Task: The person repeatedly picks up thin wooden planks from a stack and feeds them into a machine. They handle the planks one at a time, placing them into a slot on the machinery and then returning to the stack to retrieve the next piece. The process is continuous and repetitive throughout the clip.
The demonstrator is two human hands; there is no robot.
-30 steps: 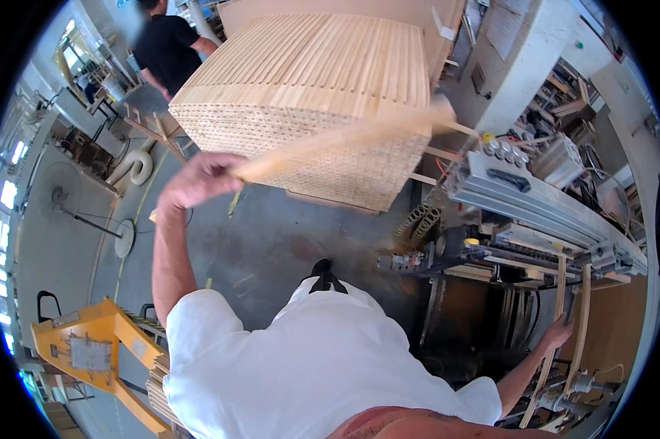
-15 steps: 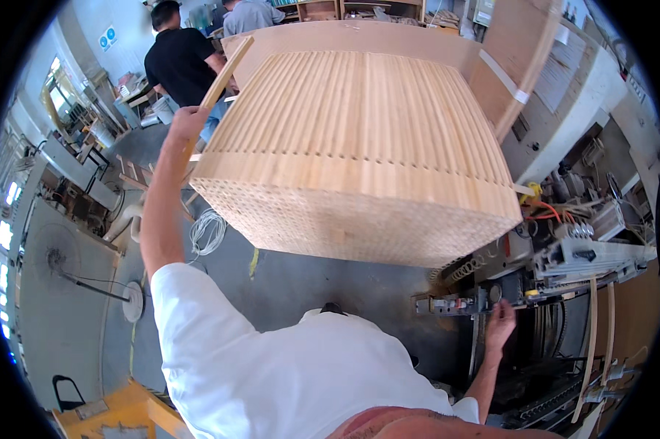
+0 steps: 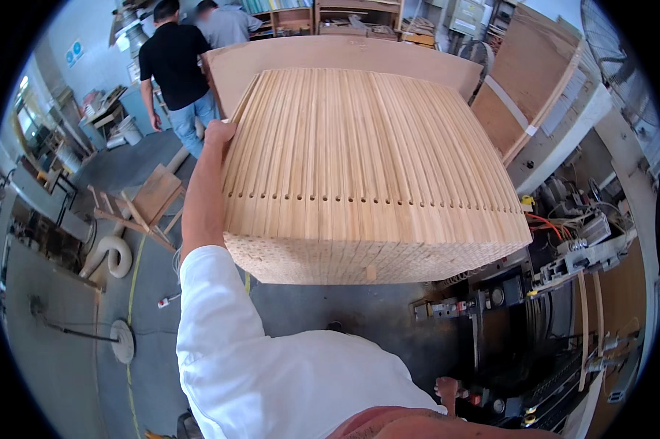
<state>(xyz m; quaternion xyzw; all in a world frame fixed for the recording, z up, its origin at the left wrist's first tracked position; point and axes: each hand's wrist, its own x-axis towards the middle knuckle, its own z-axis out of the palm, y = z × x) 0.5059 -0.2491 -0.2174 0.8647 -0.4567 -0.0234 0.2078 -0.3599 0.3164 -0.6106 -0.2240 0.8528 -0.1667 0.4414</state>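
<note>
Up top, left hand (image 3: pixel 218 133) rests on one slat stack (image 3: pixel 359 168) — two people (image 3: pixel 174 66) beyond.

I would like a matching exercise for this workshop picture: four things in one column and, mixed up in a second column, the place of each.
Things:
1. left hand
2. right hand
3. stack of wooden slats
4. person in a black shirt

Places:
A. low, near the machine on the right
B. in the middle, slats on edge with a row of holes
C. on the stack's upper left edge
D. far back, upper left, standing

Pairs: 1-C, 2-A, 3-B, 4-D
</note>
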